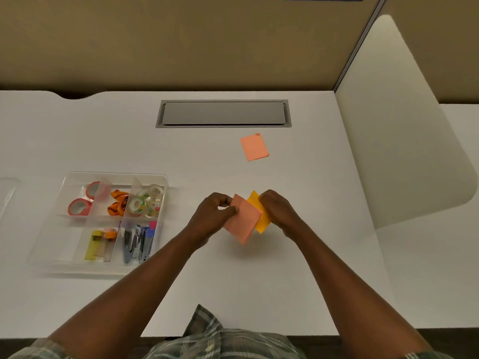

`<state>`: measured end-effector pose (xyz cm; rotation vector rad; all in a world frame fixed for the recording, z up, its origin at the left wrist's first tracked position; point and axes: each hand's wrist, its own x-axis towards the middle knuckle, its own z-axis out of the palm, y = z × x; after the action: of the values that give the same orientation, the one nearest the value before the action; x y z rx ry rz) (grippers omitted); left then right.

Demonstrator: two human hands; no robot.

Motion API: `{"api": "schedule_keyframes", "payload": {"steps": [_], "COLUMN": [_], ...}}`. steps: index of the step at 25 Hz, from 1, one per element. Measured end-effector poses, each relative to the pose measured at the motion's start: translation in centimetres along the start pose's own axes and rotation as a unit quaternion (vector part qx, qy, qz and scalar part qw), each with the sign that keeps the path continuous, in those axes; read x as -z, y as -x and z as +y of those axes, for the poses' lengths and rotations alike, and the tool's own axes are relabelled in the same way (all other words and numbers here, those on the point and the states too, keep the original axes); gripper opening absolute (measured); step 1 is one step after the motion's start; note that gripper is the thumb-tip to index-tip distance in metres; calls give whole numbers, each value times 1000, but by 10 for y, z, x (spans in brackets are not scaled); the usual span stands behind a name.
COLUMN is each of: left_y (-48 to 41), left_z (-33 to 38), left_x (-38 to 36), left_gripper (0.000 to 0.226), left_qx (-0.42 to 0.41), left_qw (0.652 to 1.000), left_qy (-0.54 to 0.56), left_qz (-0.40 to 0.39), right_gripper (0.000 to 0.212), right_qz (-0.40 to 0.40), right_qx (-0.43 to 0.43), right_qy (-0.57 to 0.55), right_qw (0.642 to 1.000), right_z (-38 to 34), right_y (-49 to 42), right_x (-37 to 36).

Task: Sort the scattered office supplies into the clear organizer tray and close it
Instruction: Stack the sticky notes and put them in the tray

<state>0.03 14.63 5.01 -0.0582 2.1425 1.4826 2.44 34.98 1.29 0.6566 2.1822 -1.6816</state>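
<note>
My left hand pinches a salmon-pink sticky note pad held just above the white desk. Beside it, my right hand grips an orange-yellow sticky note pad, which lies partly behind the pink one. Another salmon-pink pad lies flat on the desk farther back. The clear organizer tray sits at the left with no lid on it. It holds red tape rolls, orange clips, clear tape rolls, highlighters and staplers.
A clear lid lies at the far left edge. A grey cable hatch is set into the desk at the back. A white divider panel stands at the right. The desk's front edge is near my body.
</note>
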Motion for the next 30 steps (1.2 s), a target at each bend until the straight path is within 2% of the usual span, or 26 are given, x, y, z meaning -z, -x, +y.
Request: {"api": "schedule_keyframes", "payload": {"steps": [2, 4, 6, 9, 13, 16, 19, 21, 23, 25, 27, 30], "left_y": [-3, -4, -5, -9, -18, -27, -33, -35, -37, -40, -40, -37], "left_z": [1, 0, -4, -8, -9, -7, -7, -11, -16, -22, -29, -35], "left_x": [4, 10, 15, 19, 20, 19, 19, 19, 20, 21, 23, 23], "left_gripper": [18, 28, 31, 31, 34, 23, 9, 13, 23, 27, 26, 26], "left_qx": [6, 1, -16, -18, -25, -28, 5, 41, 67, 81, 95, 113], "left_qw": [1000, 998, 995, 993, 996, 996, 995, 988, 982, 978, 975, 971], "left_qy": [0, -14, -41, -61, -51, -41, 32, 79, 106, 125, 133, 133], "left_qz": [19, 57, 94, 96, 70, 70, 94, 123, 139, 148, 153, 162], "right_gripper": [20, 18, 13, 11, 16, 18, 19, 17, 15, 16, 34, 62], "right_qz": [-14, 6, 23, 18, -45, -120, -157, -168, -139, -30, 106, 182], "right_qx": [35, 62, 83, 110, 113, 97, 79, 63, 42, 34, 29, -23], "right_qy": [29, 56, 85, 131, 127, 94, 66, 55, 50, 76, 191, 299], "right_qw": [999, 997, 993, 985, 984, 984, 982, 982, 988, 996, 975, 937], "right_z": [-10, -16, -20, -24, -42, -55, -66, -70, -71, -69, -69, -74], "right_y": [-6, -15, -25, -36, -43, -46, -52, -56, -68, -90, -119, -153], "right_x": [0, 2, 8, 12, 6, -3, -9, -12, -14, -14, -10, -4]}}
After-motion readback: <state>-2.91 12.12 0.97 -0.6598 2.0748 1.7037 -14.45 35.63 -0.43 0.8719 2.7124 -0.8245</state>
